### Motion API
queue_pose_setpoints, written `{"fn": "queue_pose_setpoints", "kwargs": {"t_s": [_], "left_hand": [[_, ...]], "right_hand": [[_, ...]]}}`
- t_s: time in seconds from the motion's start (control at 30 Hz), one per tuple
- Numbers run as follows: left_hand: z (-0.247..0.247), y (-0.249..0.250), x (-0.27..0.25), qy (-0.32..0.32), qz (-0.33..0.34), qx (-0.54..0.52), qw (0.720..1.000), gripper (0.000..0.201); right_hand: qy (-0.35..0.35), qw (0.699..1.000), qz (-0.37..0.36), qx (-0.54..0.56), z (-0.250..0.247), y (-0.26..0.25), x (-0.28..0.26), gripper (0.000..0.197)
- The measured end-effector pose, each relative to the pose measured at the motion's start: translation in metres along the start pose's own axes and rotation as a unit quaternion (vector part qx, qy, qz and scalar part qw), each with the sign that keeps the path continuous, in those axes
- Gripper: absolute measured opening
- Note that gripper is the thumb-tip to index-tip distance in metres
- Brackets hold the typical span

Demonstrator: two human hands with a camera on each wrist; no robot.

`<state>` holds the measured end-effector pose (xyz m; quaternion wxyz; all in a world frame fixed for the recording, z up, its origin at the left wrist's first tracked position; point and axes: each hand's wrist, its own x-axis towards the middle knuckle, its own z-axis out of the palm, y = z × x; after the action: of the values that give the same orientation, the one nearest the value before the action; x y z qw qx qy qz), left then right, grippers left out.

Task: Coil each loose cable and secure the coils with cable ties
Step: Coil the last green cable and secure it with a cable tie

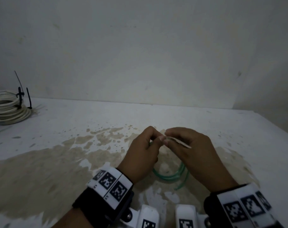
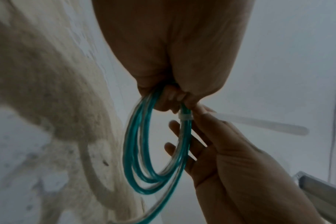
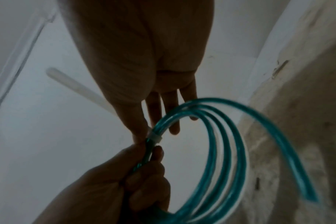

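A green translucent cable (image 2: 138, 151) is wound into a coil of several loops and hangs between my hands above the stained table (image 1: 57, 162). My left hand (image 1: 154, 140) grips the bunched top of the coil in curled fingers (image 2: 169, 97). A white cable tie (image 2: 185, 117) is looped round the strands just beside that grip. My right hand (image 1: 168, 136) pinches the tie at its band with thumb and forefinger (image 3: 142, 134), its other fingers straight. The tie's long tail (image 2: 259, 123) sticks out to the right. The green coil (image 1: 171, 176) shows below my hands in the head view.
A white cable coil (image 1: 6, 109) bound with black cable ties (image 1: 20, 94) lies at the far left of the table, against the pale wall (image 1: 140, 55). The tabletop is white with a wide tan stain.
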<state>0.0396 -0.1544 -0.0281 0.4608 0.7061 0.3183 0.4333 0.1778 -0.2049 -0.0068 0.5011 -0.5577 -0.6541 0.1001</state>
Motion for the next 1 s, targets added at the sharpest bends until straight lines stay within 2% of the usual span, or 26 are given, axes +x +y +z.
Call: {"fn": "queue_pose_setpoints", "kwargs": {"t_s": [0.03, 0.1, 0.17, 0.23, 0.43, 0.5, 0.67, 0.77, 0.87, 1.0], "left_hand": [[0.001, 0.0, 0.0, -0.002, 0.004, 0.003, 1.0, 0.02], [0.0, 0.001, 0.001, 0.011, 0.007, 0.02, 1.0, 0.021], [-0.003, 0.001, 0.004, 0.057, -0.002, 0.024, 0.998, 0.021], [-0.009, 0.002, 0.007, 0.087, -0.026, -0.006, 0.996, 0.022], [-0.004, 0.004, 0.004, 0.036, -0.054, -0.081, 0.995, 0.019], [-0.003, 0.004, 0.003, 0.011, -0.065, -0.068, 0.995, 0.018], [-0.016, 0.003, 0.005, -0.029, -0.086, 0.049, 0.995, 0.014], [-0.011, 0.012, 0.001, -0.071, -0.106, -0.021, 0.992, 0.005], [-0.005, 0.014, -0.001, -0.075, -0.074, -0.021, 0.994, 0.012], [-0.004, 0.012, -0.001, -0.045, -0.02, 0.01, 0.999, 0.009]], "right_hand": [[-0.016, 1.0, -0.001, 0.002, 0.0, 0.001, 0.0, 0.011], [-0.006, 1.0, -0.003, -0.022, -0.005, 0.004, 0.002, 0.014], [0.01, 0.998, 0.008, -0.06, -0.011, 0.01, 0.005, 0.016], [0.004, 0.998, 0.031, -0.052, -0.016, 0.014, 0.006, 0.017], [0.062, 0.998, 0.02, 0.006, -0.01, 0.013, 0.004, 0.016], [0.053, 0.998, 0.018, 0.013, -0.01, 0.013, 0.004, 0.016], [0.005, 1.0, 0.012, -0.01, -0.008, 0.01, 0.003, 0.016], [-0.016, 0.999, 0.009, 0.026, -0.005, 0.006, 0.002, 0.027], [0.009, 0.999, 0.018, 0.04, -0.004, 0.006, 0.002, 0.017], [0.041, 0.998, -0.042, -0.006, -0.005, 0.007, 0.004, 0.017]]}}
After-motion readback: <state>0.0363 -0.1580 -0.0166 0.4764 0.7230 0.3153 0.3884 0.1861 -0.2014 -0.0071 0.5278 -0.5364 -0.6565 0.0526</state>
